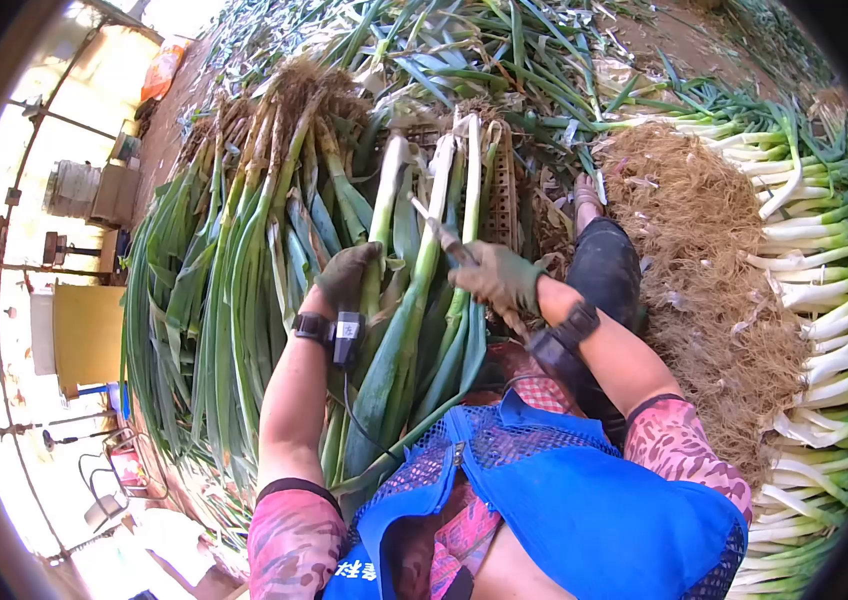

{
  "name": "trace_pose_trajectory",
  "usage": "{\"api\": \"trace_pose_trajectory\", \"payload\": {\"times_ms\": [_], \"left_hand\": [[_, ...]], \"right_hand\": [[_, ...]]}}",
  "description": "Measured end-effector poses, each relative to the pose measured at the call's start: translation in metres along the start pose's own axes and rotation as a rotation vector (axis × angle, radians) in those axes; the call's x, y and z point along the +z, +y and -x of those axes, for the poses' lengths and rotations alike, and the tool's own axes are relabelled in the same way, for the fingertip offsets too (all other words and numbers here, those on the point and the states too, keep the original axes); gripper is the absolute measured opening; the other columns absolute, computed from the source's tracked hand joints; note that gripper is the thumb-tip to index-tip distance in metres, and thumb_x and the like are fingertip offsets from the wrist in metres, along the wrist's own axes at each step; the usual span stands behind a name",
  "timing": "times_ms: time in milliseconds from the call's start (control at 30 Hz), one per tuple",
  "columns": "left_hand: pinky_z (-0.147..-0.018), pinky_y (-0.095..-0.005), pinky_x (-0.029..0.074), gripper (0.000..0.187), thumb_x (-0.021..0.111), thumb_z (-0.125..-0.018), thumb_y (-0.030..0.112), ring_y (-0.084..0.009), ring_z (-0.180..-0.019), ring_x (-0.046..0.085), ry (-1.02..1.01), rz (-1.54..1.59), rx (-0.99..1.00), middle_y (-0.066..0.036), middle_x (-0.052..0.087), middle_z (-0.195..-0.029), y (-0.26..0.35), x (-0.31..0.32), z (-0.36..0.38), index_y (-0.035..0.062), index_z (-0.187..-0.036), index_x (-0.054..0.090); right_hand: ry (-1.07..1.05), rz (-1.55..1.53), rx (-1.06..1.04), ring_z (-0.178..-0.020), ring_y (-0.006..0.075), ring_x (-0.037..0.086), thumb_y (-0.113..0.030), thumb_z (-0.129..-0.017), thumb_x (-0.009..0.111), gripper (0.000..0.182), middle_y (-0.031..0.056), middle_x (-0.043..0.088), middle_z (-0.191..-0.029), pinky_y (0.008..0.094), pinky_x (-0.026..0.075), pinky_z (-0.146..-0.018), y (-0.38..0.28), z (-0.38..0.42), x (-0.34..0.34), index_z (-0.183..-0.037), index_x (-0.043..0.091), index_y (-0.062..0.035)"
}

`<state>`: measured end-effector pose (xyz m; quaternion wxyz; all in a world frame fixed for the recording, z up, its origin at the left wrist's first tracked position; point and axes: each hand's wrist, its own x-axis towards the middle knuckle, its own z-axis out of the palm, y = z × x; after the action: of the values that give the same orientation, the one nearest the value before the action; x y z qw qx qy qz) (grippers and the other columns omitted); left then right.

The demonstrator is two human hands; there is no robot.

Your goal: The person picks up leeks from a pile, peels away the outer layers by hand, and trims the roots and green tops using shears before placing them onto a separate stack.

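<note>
My gloved left hand [349, 275] is closed around a long leek [387, 195], whose white end points away from me. In my gloved right hand [496, 275] is a knife [431, 218], its thin blade angled up and left over the neighbouring stalks. More leeks [409, 330] lie side by side beneath and between my hands, their green leaves reaching toward my lap. Just left of my left hand rests a thick pile of untrimmed leeks [234, 240] with brown roots at the far end. Part of a woven crate [504, 190] shows under the stalks.
To my right, a long row of leeks with white stems [814, 290] lies with its matted roots [694, 290] facing me. Loose green leaves [504, 50] cover the ground ahead. My bent leg [604, 270] is beside the crate. Along the left wall stands a yellow box [89, 335].
</note>
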<state>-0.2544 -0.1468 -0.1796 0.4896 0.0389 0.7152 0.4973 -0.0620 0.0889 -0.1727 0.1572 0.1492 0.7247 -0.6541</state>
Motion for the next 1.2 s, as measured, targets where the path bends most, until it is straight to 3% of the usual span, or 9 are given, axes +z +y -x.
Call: {"api": "trace_pose_trajectory", "payload": {"times_ms": [167,300,367,433,567,700,800,1033,1200], "left_hand": [[-0.076,-0.0335,0.056,0.032,0.055,-0.094,0.028,-0.0218,-0.081,0.066,-0.074,0.342,-0.004,-0.011,0.068,-0.092,0.025,0.023,0.030,-0.0001,-0.107,0.063],[-0.080,-0.0315,0.055,0.029,0.061,-0.088,0.019,-0.0213,-0.085,0.067,-0.173,0.082,-0.106,-0.011,0.068,-0.096,0.027,0.008,0.035,-0.0010,-0.108,0.064],[-0.079,-0.0292,0.053,0.034,0.066,-0.083,0.022,-0.0175,-0.084,0.065,-0.217,-0.574,0.245,-0.009,0.068,-0.094,0.010,-0.003,0.032,-0.0005,-0.109,0.065],[-0.078,-0.0290,0.052,0.037,0.068,-0.081,0.024,-0.0160,-0.085,0.065,-0.042,-0.483,-0.087,-0.009,0.068,-0.094,0.045,0.035,0.072,-0.0011,-0.108,0.066],[-0.078,-0.0327,0.052,0.040,0.067,-0.081,0.030,-0.0175,-0.084,0.066,-0.009,-0.827,-0.174,-0.014,0.070,-0.091,0.029,0.058,0.054,-0.0020,-0.105,0.067],[-0.078,-0.0383,0.055,0.042,0.059,-0.081,0.033,-0.0255,-0.082,0.070,-0.011,-1.152,-0.139,-0.015,0.072,-0.092,0.019,0.079,0.045,0.0001,-0.105,0.069],[-0.073,-0.0380,0.054,0.043,0.060,-0.083,0.037,-0.0242,-0.076,0.068,-0.111,-1.073,-0.168,-0.013,0.072,-0.088,0.030,0.066,0.048,0.0020,-0.105,0.070],[-0.056,-0.0344,0.048,0.044,0.062,-0.088,0.042,-0.0162,-0.062,0.060,-0.218,-1.098,-0.254,-0.005,0.066,-0.077,0.024,0.058,0.028,0.0044,-0.111,0.066],[-0.075,-0.0368,0.052,0.048,0.057,-0.086,0.043,-0.0224,-0.081,0.067,-0.188,-1.106,-0.213,-0.011,0.071,-0.093,0.024,0.056,0.034,0.0027,-0.110,0.068]], "right_hand": [[-0.038,0.065,-0.010,-0.072,0.0180,0.060,-0.031,-0.083,0.065,0.051,0.0086,0.061,-0.080,0.0331,0.047,-0.065,-0.030,0.052,0.025,-0.124,0.053,-0.0024],[-0.063,0.240,0.051,-0.085,0.0296,0.063,-0.036,-0.081,0.063,0.055,0.0178,0.064,-0.091,0.0389,0.048,-0.078,-0.054,0.090,0.031,-0.126,0.053,-0.0069],[-0.003,0.154,0.071,-0.086,0.0319,0.063,-0.037,-0.081,0.063,0.054,0.0197,0.064,-0.092,0.0391,0.048,-0.078,-0.047,0.096,0.028,-0.125,0.054,-0.0070],[0.017,0.234,0.044,-0.087,0.0328,0.063,-0.040,-0.080,0.063,0.054,0.0200,0.065,-0.093,0.0396,0.049,-0.079,-0.050,0.090,0.031,-0.122,0.056,-0.0065],[0.181,0.388,-0.007,-0.086,0.0405,0.067,-0.038,-0.079,0.062,0.049,0.0274,0.067,-0.089,0.0443,0.052,-0.077,-0.029,0.031,0.018,-0.103,0.063,0.0039],[0.205,0.235,0.195,-0.053,0.0314,0.063,-0.027,-0.081,0.060,0.035,0.0187,0.061,-0.061,0.0430,0.051,-0.051,-0.027,-0.039,-0.013,-0.077,0.063,0.0079],[0.223,0.105,0.236,-0.038,0.0227,0.052,-0.027,-0.083,0.059,0.035,0.0144,0.056,-0.058,0.0383,0.040,-0.035,-0.033,-0.045,-0.025,-0.088,0.056,0.0082],[0.167,0.153,0.286,-0.040,0.0258,0.052,-0.024,-0.082,0.059,0.032,0.0134,0.056,-0.058,0.0400,0.042,-0.039,-0.036,-0.078,-0.034,-0.082,0.059,0.0079],[0.124,0.120,0.219,-0.046,0.0260,0.056,-0.028,-0.084,0.060,0.036,0.0141,0.057,-0.059,0.0406,0.043,-0.042,-0.003,-0.112,-0.037,-0.081,0.060,0.0072]]}}
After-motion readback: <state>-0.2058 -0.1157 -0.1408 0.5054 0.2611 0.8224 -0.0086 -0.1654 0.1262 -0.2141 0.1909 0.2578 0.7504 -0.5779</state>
